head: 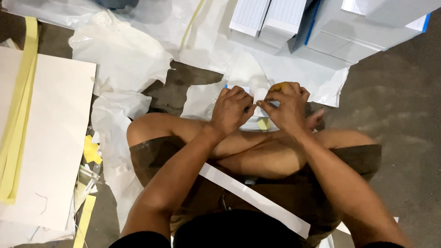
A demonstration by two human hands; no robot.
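Observation:
I sit cross-legged on the floor. My left hand (233, 110) and my right hand (285, 106) meet in front of my shins, both pinching a small white folded paper piece (260, 95). A yellow bit (277, 86) shows at the top of my right hand's fingers, and a small yellow scrap (262, 124) lies just under the hands. A thin clear plastic bag (248, 69) lies on the floor beyond the fingers. A long white paper strip (255, 200) rests across my lap.
White and grey boxes (321, 32) are stacked ahead at the top right. Crumpled white plastic sheets (121, 55) cover the floor to the left. A large white board (50, 138) with yellow strips (18, 110) lies at far left. Bare grey floor (404, 115) is at right.

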